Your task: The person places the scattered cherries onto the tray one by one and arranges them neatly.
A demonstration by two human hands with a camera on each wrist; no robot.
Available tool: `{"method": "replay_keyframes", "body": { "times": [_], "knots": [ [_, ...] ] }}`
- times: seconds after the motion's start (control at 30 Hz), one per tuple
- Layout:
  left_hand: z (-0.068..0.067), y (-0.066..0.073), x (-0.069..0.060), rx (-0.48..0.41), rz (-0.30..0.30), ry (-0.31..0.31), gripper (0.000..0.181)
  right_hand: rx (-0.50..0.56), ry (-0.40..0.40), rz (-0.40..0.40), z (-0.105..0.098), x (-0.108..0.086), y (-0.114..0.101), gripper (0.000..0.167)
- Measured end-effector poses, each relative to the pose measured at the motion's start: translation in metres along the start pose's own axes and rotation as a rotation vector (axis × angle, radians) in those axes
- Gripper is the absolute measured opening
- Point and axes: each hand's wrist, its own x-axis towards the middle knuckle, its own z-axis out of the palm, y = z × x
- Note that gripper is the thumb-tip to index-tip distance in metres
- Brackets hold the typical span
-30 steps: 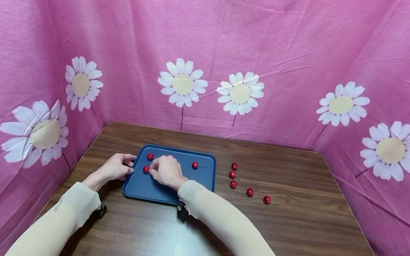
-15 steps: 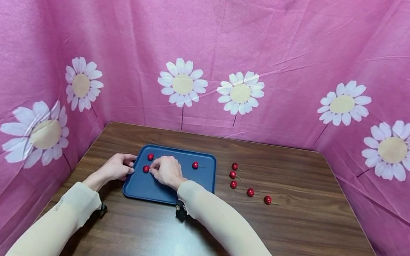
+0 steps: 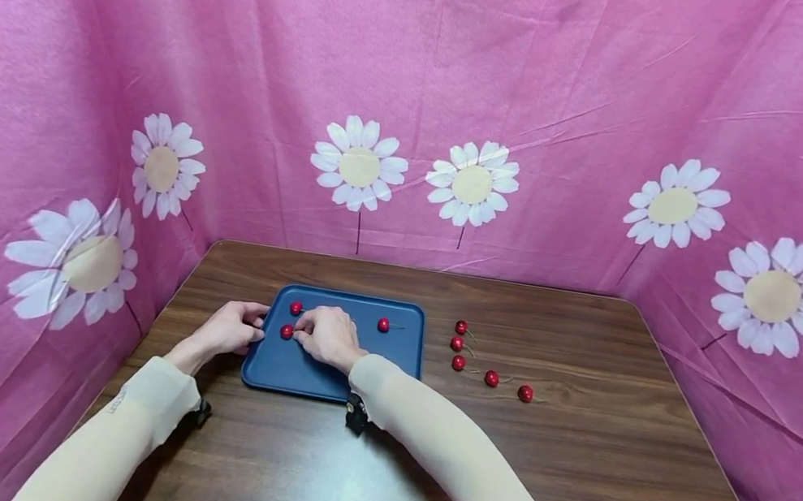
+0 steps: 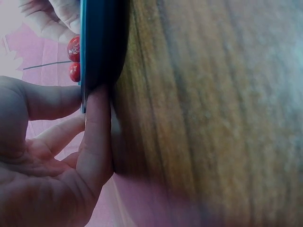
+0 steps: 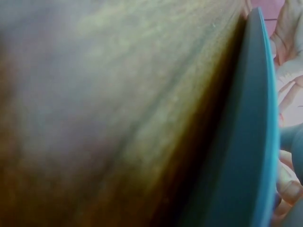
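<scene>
A blue rectangular tray (image 3: pixel 292 378) lies on the wooden table. At its left rim my left hand (image 3: pixel 228 326) pinches the edge; in the left wrist view the thumb is at the rim and a finger (image 4: pixel 97 137) lies against the underside. Over the tray, my right hand (image 3: pixel 326 336) has its fingertips together at the stem side of a red cherry (image 3: pixel 286 331), pinching it; the stem is hidden by the fingers. Another cherry (image 3: pixel 296 307) sits just behind that one. A third cherry (image 3: pixel 383 324) lies near the tray's right end, stem pointing right.
Right of the tray, several stemmed cherries lie on the table (image 3: pixel 570 464) in an L shape, from a back cherry (image 3: pixel 461 327) to a front right cherry (image 3: pixel 525 393). A pink cloth (image 3: pixel 422 57) with printed daisies surrounds the table's back and sides.
Hardly anything differs. Both hands keep their places at the tray, and the cherries lie where they did; the head view has shifted very slightly.
</scene>
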Motion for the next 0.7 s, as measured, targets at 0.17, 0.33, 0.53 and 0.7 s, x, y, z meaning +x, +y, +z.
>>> {"method": "replay_keyframes", "body": {
  "times": [0.17, 0.33, 0.53, 0.7],
  "knots": [
    [0.0, 0.001, 0.002, -0.002, 0.004, 0.0, 0.061, -0.004, 0.011, -0.022, -0.006, -0.002, 0.002, 0.007],
    [-0.001, 0.003, 0.003, 0.008, -0.006, -0.003, 0.061, 0.026, -0.004, -0.056, -0.018, -0.006, 0.003, 0.013],
    [-0.001, 0.001, 0.0, 0.023, -0.002, 0.006, 0.062, 0.072, -0.048, -0.139, -0.041, -0.011, 0.001, 0.022],
    [0.0, 0.001, -0.001, 0.02, 0.0, 0.002, 0.062, 0.125, -0.065, -0.182, -0.065, -0.021, 0.006, 0.027]
  ]
}}
